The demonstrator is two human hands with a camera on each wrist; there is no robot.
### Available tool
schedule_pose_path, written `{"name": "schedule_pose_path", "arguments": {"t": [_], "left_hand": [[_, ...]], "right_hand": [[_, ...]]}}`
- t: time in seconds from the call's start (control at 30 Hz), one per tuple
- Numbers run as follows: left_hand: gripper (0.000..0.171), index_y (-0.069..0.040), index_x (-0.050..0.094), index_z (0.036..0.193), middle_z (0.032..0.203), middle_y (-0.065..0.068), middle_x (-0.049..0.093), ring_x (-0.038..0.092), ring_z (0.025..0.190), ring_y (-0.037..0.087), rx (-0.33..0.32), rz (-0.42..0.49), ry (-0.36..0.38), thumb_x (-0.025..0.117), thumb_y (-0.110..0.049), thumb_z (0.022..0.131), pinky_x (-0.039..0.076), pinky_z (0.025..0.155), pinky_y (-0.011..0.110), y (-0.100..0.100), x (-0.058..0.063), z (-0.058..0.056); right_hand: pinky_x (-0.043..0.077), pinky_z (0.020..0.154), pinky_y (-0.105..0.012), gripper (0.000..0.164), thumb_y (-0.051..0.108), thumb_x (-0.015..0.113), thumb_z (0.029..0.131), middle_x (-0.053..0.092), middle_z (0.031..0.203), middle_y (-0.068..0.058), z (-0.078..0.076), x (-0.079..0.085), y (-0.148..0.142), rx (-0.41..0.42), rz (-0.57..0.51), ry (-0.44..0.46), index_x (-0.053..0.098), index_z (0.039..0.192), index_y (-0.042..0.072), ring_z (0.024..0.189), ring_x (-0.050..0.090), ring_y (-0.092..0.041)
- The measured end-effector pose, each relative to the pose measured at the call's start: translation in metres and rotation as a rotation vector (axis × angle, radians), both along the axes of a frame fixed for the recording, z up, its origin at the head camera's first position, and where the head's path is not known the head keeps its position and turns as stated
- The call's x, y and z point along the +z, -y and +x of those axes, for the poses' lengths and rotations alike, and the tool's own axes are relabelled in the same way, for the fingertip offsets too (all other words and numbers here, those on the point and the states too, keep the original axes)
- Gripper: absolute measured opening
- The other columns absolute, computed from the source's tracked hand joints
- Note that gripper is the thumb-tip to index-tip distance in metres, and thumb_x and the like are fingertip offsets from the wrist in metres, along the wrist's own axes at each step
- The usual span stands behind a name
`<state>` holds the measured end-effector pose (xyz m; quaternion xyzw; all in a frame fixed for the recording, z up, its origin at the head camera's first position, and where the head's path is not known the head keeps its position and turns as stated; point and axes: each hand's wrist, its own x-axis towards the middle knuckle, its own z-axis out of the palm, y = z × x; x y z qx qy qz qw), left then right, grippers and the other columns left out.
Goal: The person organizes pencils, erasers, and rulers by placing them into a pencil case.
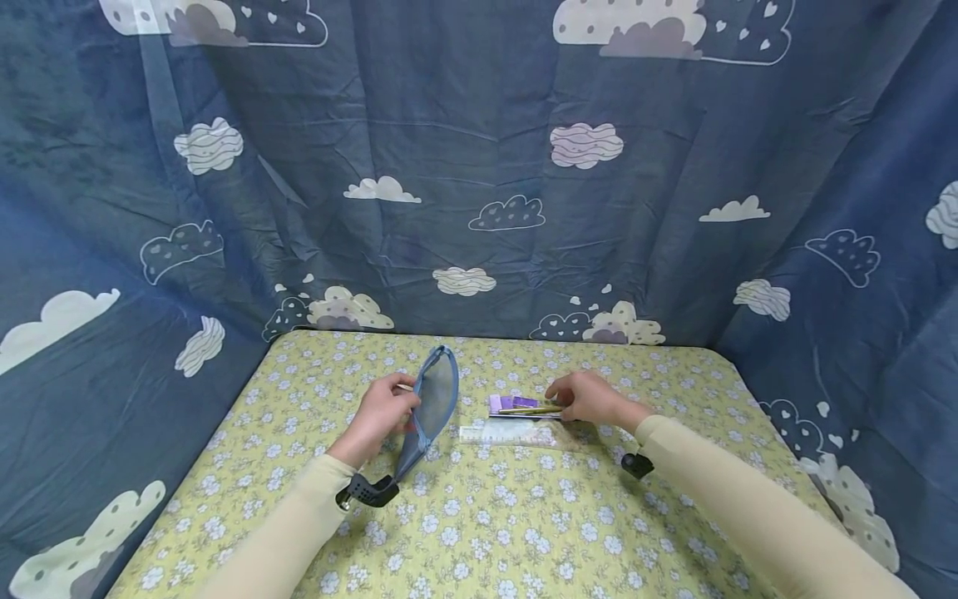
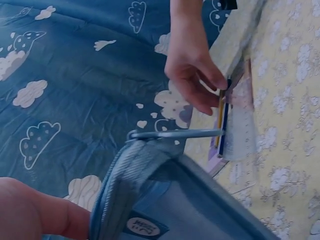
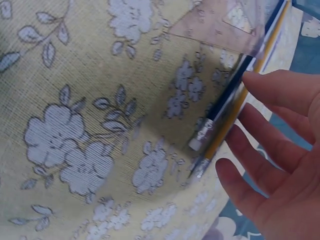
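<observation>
Telling whether half-curled right fingers (image 3: 257, 162) grip pencils (image 3: 227, 95) is impossible; left fingers (image 2: 65, 217) pinch a pouch (image 1: 440, 399).

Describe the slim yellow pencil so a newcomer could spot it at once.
On the yellow, white-flowered cloth, find the person's right hand. There, the slim yellow pencil runs alongside a white-tipped dark blue pencil. Colour sets it apart: yellow, against its neighbour's dark blue.

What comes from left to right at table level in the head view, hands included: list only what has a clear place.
Left hand → blue pouch → purple pieces → right hand.
</observation>
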<state>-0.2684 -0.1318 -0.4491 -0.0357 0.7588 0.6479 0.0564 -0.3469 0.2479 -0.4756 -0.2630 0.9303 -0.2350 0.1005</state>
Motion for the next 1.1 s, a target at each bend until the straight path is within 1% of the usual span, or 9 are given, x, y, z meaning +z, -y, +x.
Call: {"name": "schedule_pose_path", "arguments": {"t": [0.03, 0.13, 0.27, 0.3, 0.37, 0.5, 0.73, 0.9, 1.1], "left_hand": [[0.044, -0.003, 0.056, 0.136, 0.109, 0.019, 0.061, 0.047, 0.057, 0.017, -0.001, -0.003, -0.001, 0.057, -0.001, 0.093, 0.056, 0.076, 0.053, -0.0003, 0.0008, -0.0005], [0.044, -0.002, 0.056, 0.136, 0.11, 0.02, 0.061, 0.048, 0.059, 0.017, -0.006, -0.011, -0.008, 0.057, -0.001, 0.093, 0.056, 0.076, 0.052, -0.0006, 0.0017, -0.0021], [0.041, -0.001, 0.057, 0.135, 0.106, 0.017, 0.06, 0.058, 0.078, 0.022, 0.004, 0.005, -0.004, 0.059, -0.002, 0.093, 0.056, 0.077, 0.051, -0.0002, 0.0007, -0.0044], [0.041, -0.001, 0.058, 0.134, 0.104, 0.016, 0.06, 0.059, 0.079, 0.023, 0.01, 0.012, -0.002, 0.06, -0.002, 0.093, 0.057, 0.077, 0.051, 0.0001, 0.0002, -0.0047], [0.04, -0.001, 0.058, 0.133, 0.102, 0.016, 0.061, 0.059, 0.079, 0.024, 0.016, 0.022, -0.001, 0.061, -0.002, 0.093, 0.057, 0.077, 0.051, 0.0008, -0.0009, -0.0051], [0.04, 0.0, 0.059, 0.132, 0.099, 0.015, 0.06, 0.059, 0.076, 0.023, 0.018, 0.037, -0.001, 0.061, -0.001, 0.092, 0.057, 0.075, 0.049, 0.0014, -0.0025, -0.0057], [0.038, 0.002, 0.06, 0.131, 0.102, 0.016, 0.061, 0.06, 0.076, 0.024, 0.005, 0.075, 0.013, 0.062, -0.001, 0.093, 0.058, 0.074, 0.045, 0.0018, -0.0061, -0.0051], [0.038, 0.001, 0.06, 0.129, 0.102, 0.016, 0.06, 0.061, 0.076, 0.023, -0.002, 0.114, 0.023, 0.065, -0.002, 0.092, 0.058, 0.071, 0.04, 0.0027, -0.0054, -0.005], [0.039, 0.002, 0.058, 0.132, 0.105, 0.015, 0.059, 0.061, 0.082, 0.026, -0.026, 0.115, -0.001, 0.065, -0.006, 0.095, 0.058, 0.076, 0.043, 0.0073, -0.0067, -0.0035]], "right_hand": [[0.055, 0.081, -0.041, 0.038, 0.0, 0.078, 0.084, 0.072, 0.106, -0.007, 0.0001, -0.0012, -0.0001, -0.003, 0.002, -0.008, 0.072, 0.12, 0.008, 0.097, 0.067, -0.023], [0.055, 0.08, -0.04, 0.036, 0.0, 0.078, 0.084, 0.072, 0.104, -0.006, -0.0005, -0.004, -0.0002, -0.005, -0.001, -0.027, 0.073, 0.118, 0.008, 0.095, 0.067, -0.022], [0.055, 0.077, -0.039, 0.033, -0.002, 0.077, 0.084, 0.072, 0.099, -0.005, -0.0004, -0.0044, 0.0005, 0.004, -0.006, -0.044, 0.074, 0.115, 0.009, 0.09, 0.067, -0.019], [0.055, 0.077, -0.039, 0.033, -0.003, 0.077, 0.084, 0.072, 0.097, -0.005, -0.0002, -0.0042, 0.0006, 0.007, -0.007, -0.045, 0.074, 0.114, 0.009, 0.088, 0.067, -0.019], [0.055, 0.074, -0.037, 0.031, -0.003, 0.076, 0.084, 0.071, 0.094, -0.004, 0.0003, -0.004, 0.001, 0.016, -0.008, -0.04, 0.075, 0.113, 0.009, 0.084, 0.066, -0.017], [0.054, 0.071, -0.035, 0.03, -0.004, 0.076, 0.085, 0.07, 0.089, -0.002, 0.0013, -0.0041, 0.0011, 0.028, -0.018, -0.022, 0.075, 0.112, 0.008, 0.08, 0.065, -0.015], [0.052, 0.068, -0.033, 0.029, -0.003, 0.077, 0.085, 0.068, 0.086, -0.001, 0.0009, -0.0058, -0.001, 0.049, -0.028, 0.002, 0.075, 0.111, 0.01, 0.076, 0.063, -0.014], [0.051, 0.066, -0.033, 0.029, -0.004, 0.076, 0.085, 0.068, 0.084, -0.002, 0.0012, -0.0045, -0.0003, 0.059, -0.035, 0.006, 0.075, 0.111, 0.008, 0.073, 0.062, -0.015], [0.051, 0.066, -0.033, 0.028, -0.006, 0.075, 0.085, 0.069, 0.083, -0.005, 0.0021, -0.001, -0.0002, 0.082, -0.042, 0.011, 0.075, 0.11, 0.007, 0.072, 0.062, -0.018]]}}
